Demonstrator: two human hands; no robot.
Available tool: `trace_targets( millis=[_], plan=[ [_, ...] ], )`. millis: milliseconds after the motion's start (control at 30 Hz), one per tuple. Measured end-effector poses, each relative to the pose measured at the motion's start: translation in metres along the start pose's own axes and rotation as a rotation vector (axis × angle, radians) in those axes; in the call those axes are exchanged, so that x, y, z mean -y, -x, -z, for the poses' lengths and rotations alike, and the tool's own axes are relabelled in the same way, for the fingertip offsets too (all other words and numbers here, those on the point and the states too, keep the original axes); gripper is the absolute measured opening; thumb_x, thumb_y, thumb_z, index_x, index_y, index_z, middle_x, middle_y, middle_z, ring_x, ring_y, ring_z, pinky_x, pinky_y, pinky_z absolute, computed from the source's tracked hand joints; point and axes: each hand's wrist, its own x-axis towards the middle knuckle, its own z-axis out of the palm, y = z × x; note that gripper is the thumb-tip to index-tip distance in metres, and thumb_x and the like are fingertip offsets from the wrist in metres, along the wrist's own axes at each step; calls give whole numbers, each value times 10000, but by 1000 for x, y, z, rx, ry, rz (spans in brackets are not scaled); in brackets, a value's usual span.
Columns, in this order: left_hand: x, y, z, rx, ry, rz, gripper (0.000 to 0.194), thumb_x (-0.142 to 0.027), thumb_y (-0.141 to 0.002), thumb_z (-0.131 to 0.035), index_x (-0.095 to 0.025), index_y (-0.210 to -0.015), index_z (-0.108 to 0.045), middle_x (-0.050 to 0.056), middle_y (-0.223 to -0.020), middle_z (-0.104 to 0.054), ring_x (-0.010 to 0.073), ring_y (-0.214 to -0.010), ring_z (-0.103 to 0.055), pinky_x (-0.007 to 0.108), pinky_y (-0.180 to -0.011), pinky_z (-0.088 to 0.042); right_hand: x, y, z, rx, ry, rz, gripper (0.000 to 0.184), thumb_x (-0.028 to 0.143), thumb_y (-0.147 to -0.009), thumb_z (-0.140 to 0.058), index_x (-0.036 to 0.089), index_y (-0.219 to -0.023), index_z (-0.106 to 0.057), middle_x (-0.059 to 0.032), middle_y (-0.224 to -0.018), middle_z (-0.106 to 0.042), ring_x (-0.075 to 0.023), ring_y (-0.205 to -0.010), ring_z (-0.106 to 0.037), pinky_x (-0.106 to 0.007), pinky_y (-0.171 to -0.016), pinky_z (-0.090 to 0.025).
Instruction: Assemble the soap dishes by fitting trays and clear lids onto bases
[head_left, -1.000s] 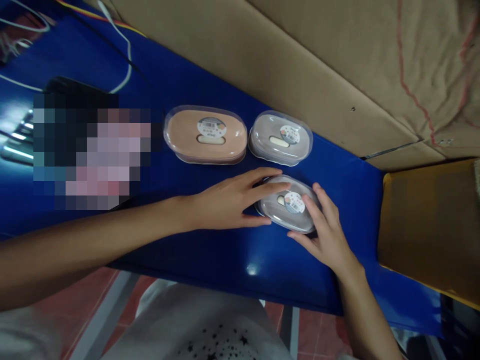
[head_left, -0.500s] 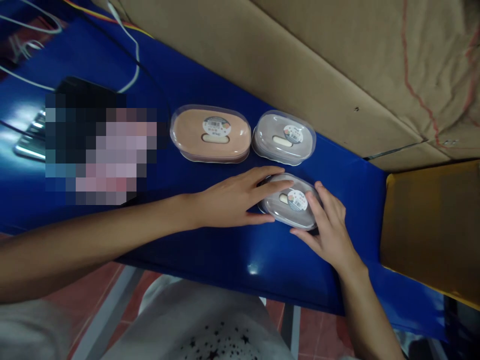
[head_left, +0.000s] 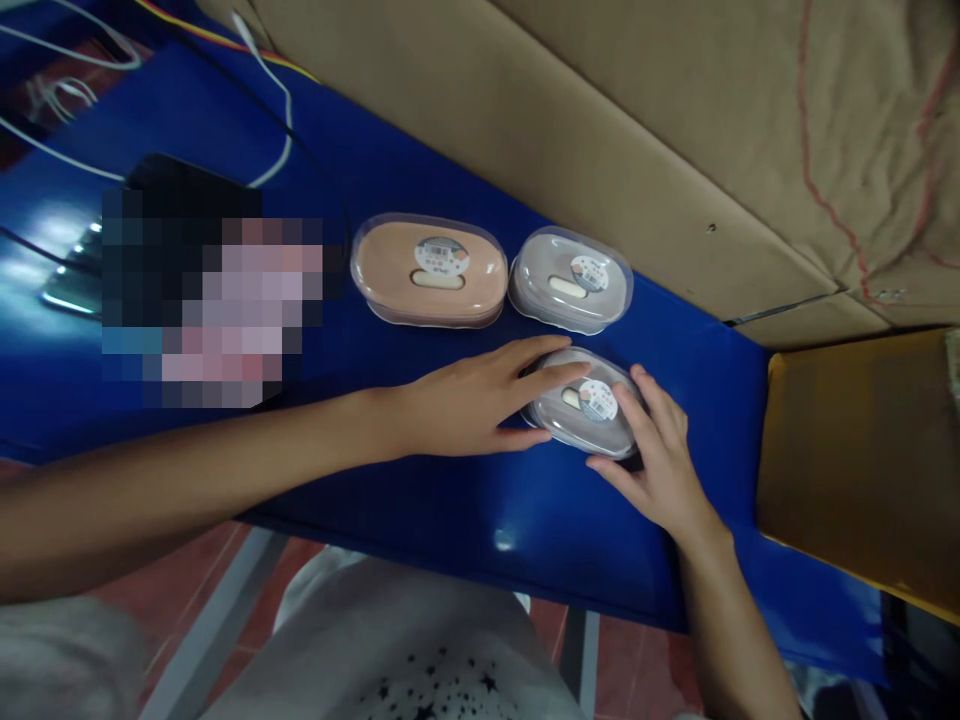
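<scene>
Three oval plastic boxes with clear lids lie on a blue table point(head_left: 420, 500). The nearest grey box point(head_left: 581, 412) sits between my hands. My left hand point(head_left: 469, 400) lies with its fingers stretched over the box's left end and lid. My right hand point(head_left: 651, 455) cups its right end, fingers spread along the lid's edge. Behind it lie a second grey box point(head_left: 570, 279) and, to its left, a peach box point(head_left: 429, 271). Each lid carries a round sticker.
Large cardboard sheets point(head_left: 600, 120) lean along the table's far side. A yellow-brown cardboard box point(head_left: 862, 460) stands at the right. White cables point(head_left: 277, 110) run over the far left of the table beside a blurred-out dark object point(head_left: 202, 290). Red floor tiles show below.
The nearest grey box and both hands have crept slightly away from me, closer to the grey box behind. The view has drifted a little.
</scene>
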Motion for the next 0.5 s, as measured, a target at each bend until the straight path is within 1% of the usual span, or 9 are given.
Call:
trace_targets(
  millis=[133,200,267,333,400,500],
  plan=[
    [-2,1,1,8,-138,-68,653,-369,-1105,-637,-236,-1699,-400,234,-1769,-368,383,-1629,-423,571,-1287,-461,-9,2,7,-76,-16,-47,881,457,-989,-778,396,-1736,-316,-130,-1768,-425,-438,-1565,-496,-637,-1212,-466],
    [-2,0,5,-1,-228,-93,649,-362,-1102,-642,-234,-1692,-405,233,-1774,-359,381,-1638,-408,587,-1295,-445,-17,3,10,-113,-12,-95,842,439,-973,-786,381,-1707,-377,-141,-1737,-466,-442,-1553,-511,-644,-1206,-471],
    [-2,-1,13,-31,-330,-92,645,-304,-1082,-664,-222,-1677,-427,227,-1762,-386,372,-1638,-410,599,-1326,-395,-25,5,13,-137,-9,-139,801,429,-965,-779,362,-1678,-420,-151,-1717,-488,-448,-1552,-512,-659,-1208,-463],
    [-1,-4,23,-73,-435,-36,618,-229,-1053,-666,-222,-1642,-478,205,-1743,-430,371,-1629,-424,624,-1349,-344,-31,7,15,-146,-14,-168,769,421,-956,-775,347,-1650,-450,-156,-1700,-500,-449,-1556,-502,-675,-1223,-445],
    [0,-7,35,-120,-509,59,568,-183,-1028,-639,-221,-1586,-542,179,-1719,-475,372,-1612,-450,634,-1345,-342,-33,8,18,-149,-37,-175,748,417,-938,-788,339,-1615,-480,-155,-1674,-516,-440,-1550,-506,-676,-1240,-434],
    [3,-10,50,-186,-550,220,527,-199,-983,-632,-208,-1510,-602,168,-1702,-500,390,-1599,-463,651,-1330,-351,-31,9,24,-136,-100,-168,707,419,-912,-823,330,-1551,-535,-151,-1614,-546,-406,-1504,-551,-631,-1240,-463]
  ],
)
